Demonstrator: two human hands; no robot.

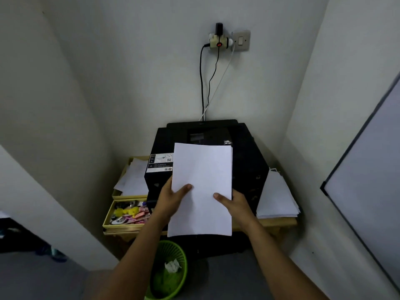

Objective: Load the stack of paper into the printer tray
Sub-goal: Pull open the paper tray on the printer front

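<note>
A white stack of paper (202, 180) is held flat above the black printer (249, 152), its long side pointing toward the wall. My left hand (173, 197) grips the stack's left edge, thumb on top. My right hand (233, 202) grips the right edge, thumb on top as well. The printer sits on a low wooden table in a corner. Its rear tray (203, 124) is a dark raised flap at the back, beyond the far edge of the stack. The stack hides the middle of the printer's top.
Loose sheets (277, 195) lie right of the printer, more papers (132, 176) to its left. An open box of small stationery (127, 213) sits at the front left. A green waste basket (168, 271) stands on the floor below. Cables (203, 83) hang from a wall socket. A whiteboard (368, 169) leans at right.
</note>
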